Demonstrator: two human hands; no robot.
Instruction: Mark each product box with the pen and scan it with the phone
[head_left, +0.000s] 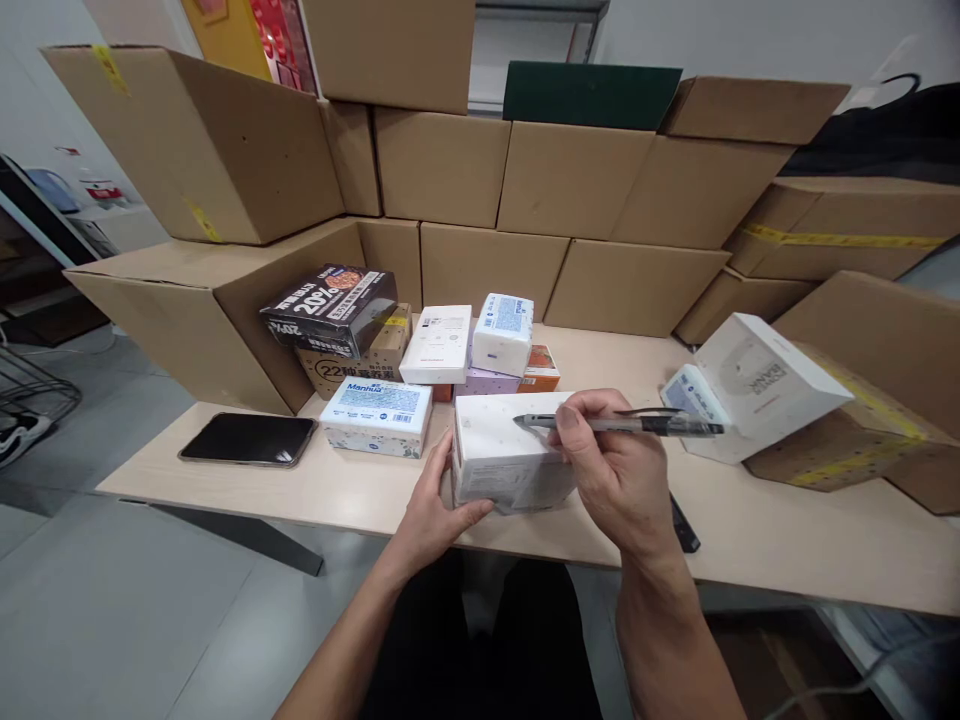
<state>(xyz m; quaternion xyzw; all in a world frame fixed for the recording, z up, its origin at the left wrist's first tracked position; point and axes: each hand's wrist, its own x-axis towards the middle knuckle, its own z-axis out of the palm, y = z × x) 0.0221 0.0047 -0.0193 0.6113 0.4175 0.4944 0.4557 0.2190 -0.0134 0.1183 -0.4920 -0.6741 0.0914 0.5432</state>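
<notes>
Evidently for steadiness, the left hand [431, 515] cups a white rectangular cardboard box [510, 475] near the frame's centre, while the right hand [626, 480] pinches a slim grey-and-black plastic pen [630, 425], tip over its top

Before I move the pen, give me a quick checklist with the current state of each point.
1. Left hand on the white box: ok, fingers at its left side, thumb at the front.
2. Right hand gripping the pen: ok.
3. Pen tip at the box's top face: ok.
4. Tip actually touching the surface: cannot tell.
5. Phone apart from both hands: ok.
6. Dark object by the right wrist fully visible: not ok, partly hidden.
</notes>
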